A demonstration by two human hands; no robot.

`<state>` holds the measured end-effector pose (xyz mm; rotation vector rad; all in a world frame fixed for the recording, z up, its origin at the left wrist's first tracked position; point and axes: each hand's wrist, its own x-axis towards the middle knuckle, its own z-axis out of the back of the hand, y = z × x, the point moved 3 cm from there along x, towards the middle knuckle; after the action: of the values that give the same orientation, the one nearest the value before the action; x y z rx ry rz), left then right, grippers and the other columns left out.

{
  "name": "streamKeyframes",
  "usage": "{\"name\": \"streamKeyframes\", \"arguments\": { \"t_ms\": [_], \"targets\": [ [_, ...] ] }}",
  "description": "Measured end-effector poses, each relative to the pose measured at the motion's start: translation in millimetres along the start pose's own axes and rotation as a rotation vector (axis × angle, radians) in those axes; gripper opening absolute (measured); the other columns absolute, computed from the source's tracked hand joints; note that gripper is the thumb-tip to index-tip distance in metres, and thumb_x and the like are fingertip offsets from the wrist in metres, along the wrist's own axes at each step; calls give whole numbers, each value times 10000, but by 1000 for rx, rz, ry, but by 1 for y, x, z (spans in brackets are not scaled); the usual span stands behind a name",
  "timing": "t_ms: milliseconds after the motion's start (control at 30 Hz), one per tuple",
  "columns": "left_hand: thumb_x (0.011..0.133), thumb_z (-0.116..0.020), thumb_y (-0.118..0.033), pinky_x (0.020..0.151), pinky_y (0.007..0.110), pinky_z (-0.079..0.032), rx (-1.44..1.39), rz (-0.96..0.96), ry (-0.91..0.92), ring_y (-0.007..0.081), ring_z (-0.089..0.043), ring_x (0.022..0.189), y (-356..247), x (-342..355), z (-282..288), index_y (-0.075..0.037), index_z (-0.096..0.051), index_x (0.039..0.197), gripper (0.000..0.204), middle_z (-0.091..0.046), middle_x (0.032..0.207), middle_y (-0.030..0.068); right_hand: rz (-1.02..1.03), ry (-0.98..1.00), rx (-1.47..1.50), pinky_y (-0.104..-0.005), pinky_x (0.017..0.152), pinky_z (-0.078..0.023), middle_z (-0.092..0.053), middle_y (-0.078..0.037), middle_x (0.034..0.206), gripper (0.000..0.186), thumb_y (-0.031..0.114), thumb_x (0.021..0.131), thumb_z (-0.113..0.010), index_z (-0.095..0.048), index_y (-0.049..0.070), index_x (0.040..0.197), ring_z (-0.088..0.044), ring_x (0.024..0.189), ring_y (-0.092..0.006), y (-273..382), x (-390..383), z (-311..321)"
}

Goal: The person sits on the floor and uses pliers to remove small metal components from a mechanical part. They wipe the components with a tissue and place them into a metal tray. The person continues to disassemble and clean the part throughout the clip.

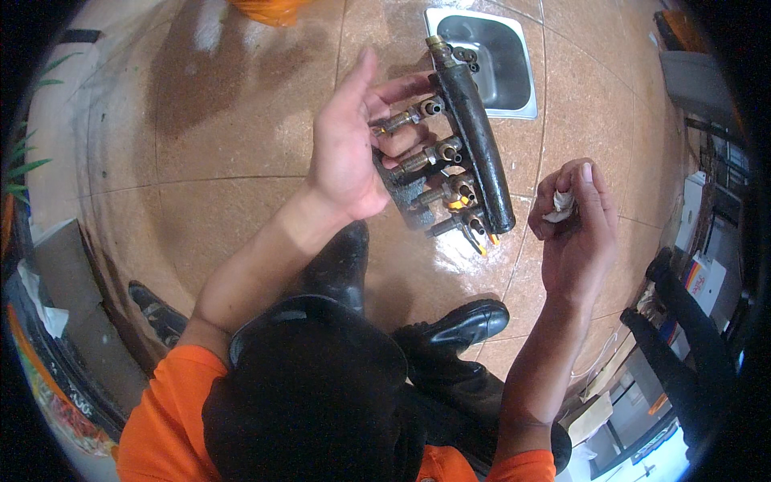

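Observation:
My left hand (353, 149) holds a black gas manifold pipe (479, 149) that slants in front of me. Its fingers reach in behind the row of valves (443, 151) along the pipe's left side. Several valves stick out there, with grimy metal bodies and some orange-yellow marks near the lower ones. A worn brass fitting (438, 50) caps the far end. Something dark grey and rough (408, 193) shows beneath the valves; I cannot tell what it is. My right hand (580, 229), apart from the pipe, is closed around a crumpled white wad (562, 206), tissue or cloth.
A rectangular metal tray (526, 72) lies on the brown tiled floor (233, 145), with small dark metal parts (466, 58) at its left side. An orange item (269, 10) is at the far edge. Shelving and boxes (697, 217) line the right; a black boot (466, 321) is below.

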<state>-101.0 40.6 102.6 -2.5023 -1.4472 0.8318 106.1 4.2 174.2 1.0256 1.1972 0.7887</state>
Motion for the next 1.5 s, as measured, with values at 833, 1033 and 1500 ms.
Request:
{"name": "streamKeyframes", "arguments": {
  "t_ms": [833,1033,1500],
  "targets": [
    [975,-427,-548,460,214,-265,-74,38,-102,73,-271,444,2,5,5,-65,-592,1079,521,-288,517,-91,-24,45,46,-238,494,-319,-501,-69,667,275,290,1019,-441,-471,81,844,-399,563,-107,-1,-1,-9],
    [980,-416,-540,468,209,-277,-42,25,-178,70,-298,459,2,4,0,-66,-587,1075,513,-310,524,-90,-40,56,24,-234,495,-312,-498,-64,664,281,304,1017,-440,-469,85,843,-400,567,-105,-2,-1,-9],
    [986,-403,-535,458,209,-301,-51,28,-144,64,-308,442,3,4,-1,-62,-574,1093,515,-281,509,-101,-50,51,22,-231,484,-305,-494,-48,652,277,311,1017,-435,-474,96,849,-409,568,-96,-2,-1,-11]
  ]
}}
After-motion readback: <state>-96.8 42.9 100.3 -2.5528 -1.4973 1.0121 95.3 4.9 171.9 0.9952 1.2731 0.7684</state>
